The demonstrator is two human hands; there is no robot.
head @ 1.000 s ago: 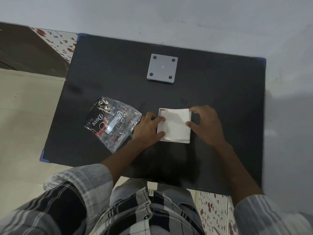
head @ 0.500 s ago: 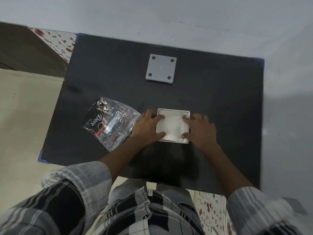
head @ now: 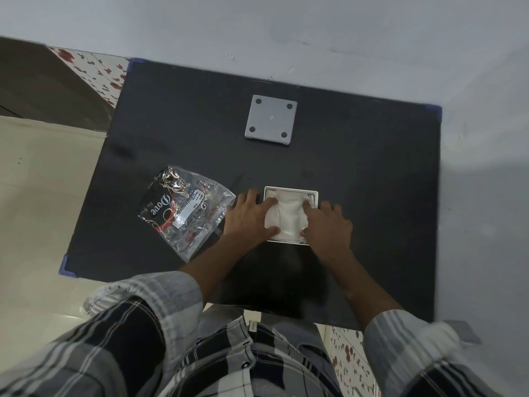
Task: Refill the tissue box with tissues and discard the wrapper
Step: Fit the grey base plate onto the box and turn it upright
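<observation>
A square white tissue box (head: 292, 191) sits open-topped in the middle of the black table (head: 357, 196). A stack of white tissues (head: 287, 217) fills it, creased and sunk in the middle. My left hand (head: 249, 216) presses on the tissues' left side, fingers spread over the box edge. From the right, my right hand (head: 327, 224) pushes the tissues down with its fingertips. The empty clear plastic wrapper (head: 183, 209), printed "Dove" in black and red, lies flat just left of my left hand. The box's grey square lid (head: 271, 119) lies further back.
The table stands against a pale wall (head: 286, 38) at the back and right. Blue corner guards mark its corners (head: 64, 265). Tiled floor (head: 43, 196) lies to the left. My checked shirt fills the bottom of the view.
Both hands have moved from the stack's edges onto its top. The tissues have gone from lying flat above the rim to pressed down and creased inside the box.
</observation>
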